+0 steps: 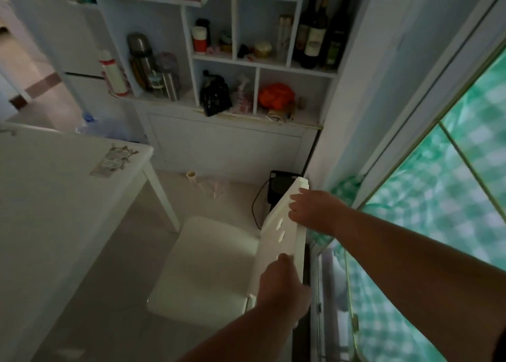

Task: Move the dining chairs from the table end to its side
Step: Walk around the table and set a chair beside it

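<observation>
The fingers (297, 197) of the right hand (315, 211) are curling over the top edge of the white dining chair (208, 263), clamped on the far end of its backrest (282, 224). The left hand (282, 287) is gripping the near end of the same backrest, its fingers wrapped around the rail with the thumb lying on the seat side. Both arms are reaching forward from the lower right.

The chair is standing on the pale floor (115, 266) with its seat facing the white table (54, 192) and its back lying close along the window wall (356, 101), beside the green checked curtain (438, 211). The seat's front edge is sitting apart from the table, leaving an open strip of floor between them. The table leg (161, 194) is standing near the seat's far corner without touching it.

Beyond the chair, a black appliance (279, 186) with a cord is resting on the floor just past the backrest's far end, and a small cup (190, 174) is lying by the base of the white shelf unit (219, 148), which is closing off the far side. More bare floor is opening to the left, past the table corner.
</observation>
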